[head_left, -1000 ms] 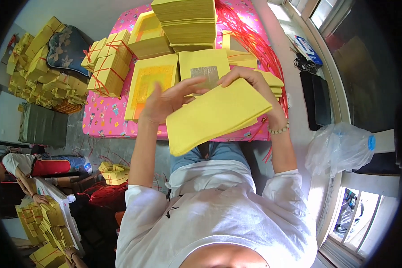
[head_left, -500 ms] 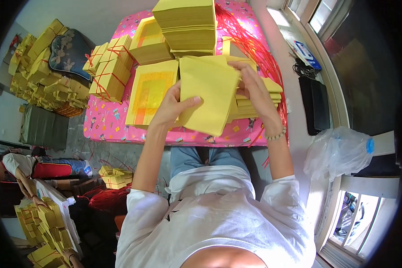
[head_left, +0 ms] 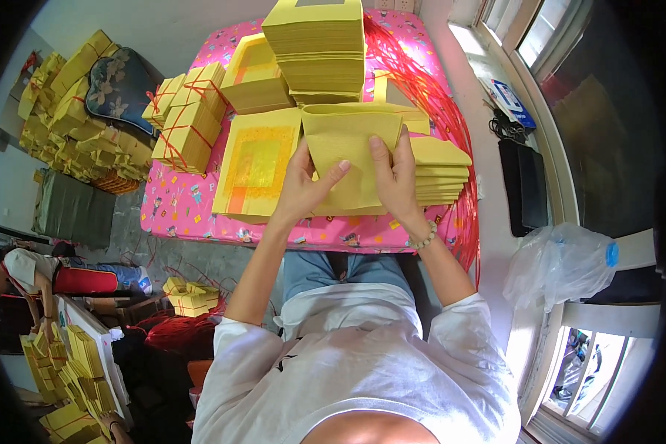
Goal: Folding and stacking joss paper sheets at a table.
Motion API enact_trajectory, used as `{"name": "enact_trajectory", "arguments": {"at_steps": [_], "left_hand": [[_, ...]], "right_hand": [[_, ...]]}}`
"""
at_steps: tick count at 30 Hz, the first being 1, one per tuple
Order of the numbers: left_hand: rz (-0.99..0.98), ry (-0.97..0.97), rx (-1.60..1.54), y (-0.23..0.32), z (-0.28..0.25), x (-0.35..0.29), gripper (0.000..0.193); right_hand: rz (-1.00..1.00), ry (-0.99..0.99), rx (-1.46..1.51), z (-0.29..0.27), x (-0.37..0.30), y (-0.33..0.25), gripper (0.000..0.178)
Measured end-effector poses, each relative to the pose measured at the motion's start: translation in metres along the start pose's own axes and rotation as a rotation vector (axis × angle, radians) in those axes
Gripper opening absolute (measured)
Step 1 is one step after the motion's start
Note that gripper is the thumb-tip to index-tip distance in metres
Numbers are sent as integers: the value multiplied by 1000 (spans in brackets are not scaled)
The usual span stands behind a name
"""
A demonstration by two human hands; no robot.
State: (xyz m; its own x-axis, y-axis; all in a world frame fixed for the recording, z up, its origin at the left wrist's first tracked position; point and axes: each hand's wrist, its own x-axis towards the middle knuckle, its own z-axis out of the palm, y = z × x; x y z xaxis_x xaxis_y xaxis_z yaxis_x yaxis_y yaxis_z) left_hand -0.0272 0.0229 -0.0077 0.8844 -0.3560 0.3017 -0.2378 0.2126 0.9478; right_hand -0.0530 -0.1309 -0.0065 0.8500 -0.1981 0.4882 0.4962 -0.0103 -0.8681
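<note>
Between my two hands is a small sheaf of plain yellow paper (head_left: 344,152), its top edge curving a little. My left hand (head_left: 302,185) grips its left side, thumb lying on the near face. At the right side, my right hand (head_left: 397,177) presses its thumb on the same face, with the fingers behind. To the left lies a pile of yellow paper with an orange-gold printed square (head_left: 257,164). Right of my hands, several folded yellow paper bundles (head_left: 444,170) are stacked in steps. Behind the sheaf rises a tall yellow paper stack (head_left: 318,55).
Everything rests on a pink patterned bed-like surface (head_left: 177,200). Tied yellow bundles (head_left: 190,122) sit at its left, and red cords (head_left: 422,81) trail down its right side. A clear plastic bag (head_left: 559,266) hangs by the window. Another person (head_left: 33,270) works at the lower left.
The sheaf, slanted before, now stands straighter with its top edge bowed. My right hand has moved down and inward, its thumb now on the near face.
</note>
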Motion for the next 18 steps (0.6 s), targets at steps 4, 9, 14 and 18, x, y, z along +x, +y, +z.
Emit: {"name": "enact_trajectory", "arguments": {"at_steps": [4,9,14,18], "left_hand": [[215,172,30,4,16,4,45],[182,280,-94,1,20,7,38],[184,340,-160,2,16,7,35],[156,255,-149,1,13,5,38]], "right_hand": [[-5,21,-78,2,-3,2,33],[-159,10,-264,-1,0,2,38],[-244,31,-576,-3,0,-25,42],[-123,-51,-548,-3,-2,-37,42]]}}
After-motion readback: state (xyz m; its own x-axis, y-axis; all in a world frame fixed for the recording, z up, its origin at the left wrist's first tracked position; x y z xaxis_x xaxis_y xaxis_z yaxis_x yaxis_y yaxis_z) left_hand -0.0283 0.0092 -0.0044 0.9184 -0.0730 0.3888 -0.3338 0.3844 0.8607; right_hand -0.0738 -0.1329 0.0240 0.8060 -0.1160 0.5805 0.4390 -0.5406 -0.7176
